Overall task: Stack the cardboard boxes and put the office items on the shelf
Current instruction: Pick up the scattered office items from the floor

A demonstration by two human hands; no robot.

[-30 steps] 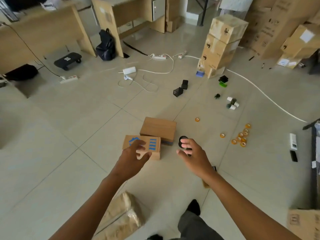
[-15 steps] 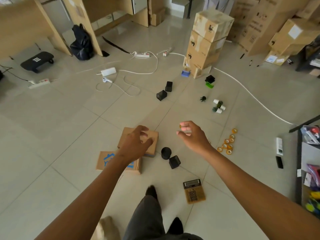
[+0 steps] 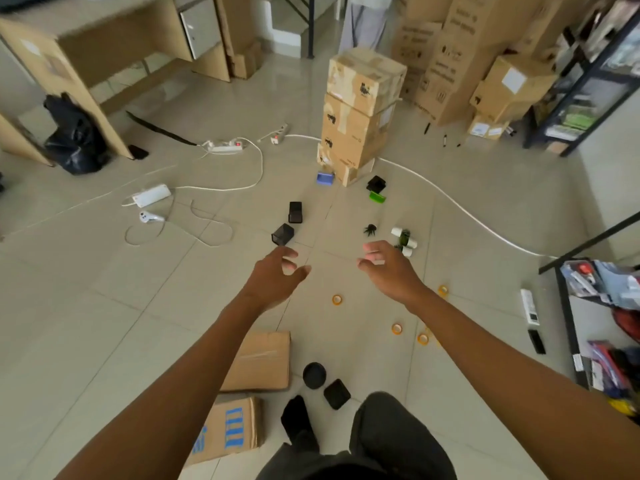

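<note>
Bottom of frame, nearest: 2 small cardboard boxes lie on the floor tiles by the person's feet, the blue-printed box [image 3: 228, 432] at bottom centre-left and the plain box [image 3: 260, 361] just above it, close but not stacked. 0.5 s ago the left hand sat on the plain box; now both arms reach past them, so the boxes are left behind w/o being lifted. Looks like the person is moving on to other items first.

Mid frame: left hand [image 3: 273, 277] and right hand [image 3: 388, 270] hover apart over bare tile, fingers spread and curled, each grip loose and empty. A round black pot [image 3: 314, 375] and a square black holder [image 3: 337, 393] sit right of the plain box. Orange tape rolls [image 3: 397, 328] are scattered at centre-right.

Further up: 2 more black holders [image 3: 283, 234], approx. ahead of the left hand, look like the likely next pick.

Upper centre: a stack of 4 boxes [image 3: 360, 116], taped, a bit skewed. Upper right: the shelf [image 3: 588, 74], dark metal, already loaded.
</note>
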